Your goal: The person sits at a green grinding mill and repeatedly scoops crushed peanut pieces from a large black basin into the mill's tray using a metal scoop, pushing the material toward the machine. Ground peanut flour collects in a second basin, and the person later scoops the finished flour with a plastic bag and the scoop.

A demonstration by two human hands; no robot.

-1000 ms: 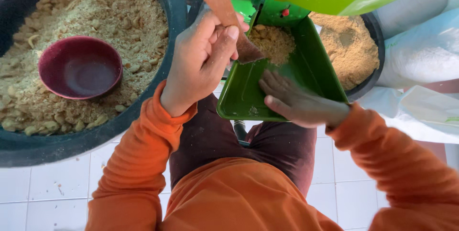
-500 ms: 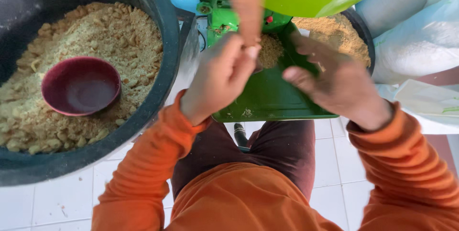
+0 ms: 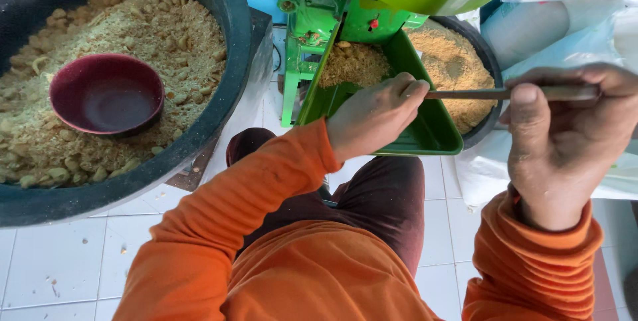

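A thin, straight brown stick [image 3: 505, 93] runs level above the green metal chute tray [image 3: 435, 128], which carries tan ground meal. My right hand [image 3: 565, 141] is closed around one end; my left hand [image 3: 372, 116] pinches the other over the tray. Behind stands a green grinding machine [image 3: 319, 2]; left, a large black tub [image 3: 226, 95] holds coarse meal and a maroon plastic bowl [image 3: 106, 94]. White floor tiles [image 3: 60, 261] lie below.

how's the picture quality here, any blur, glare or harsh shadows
Head view: even, soft daylight with no harsh shadows; faint sheen on the maroon bowl; the right hand, close to the lens, looks oversized and slightly soft; the left hand and green chute are sharp.
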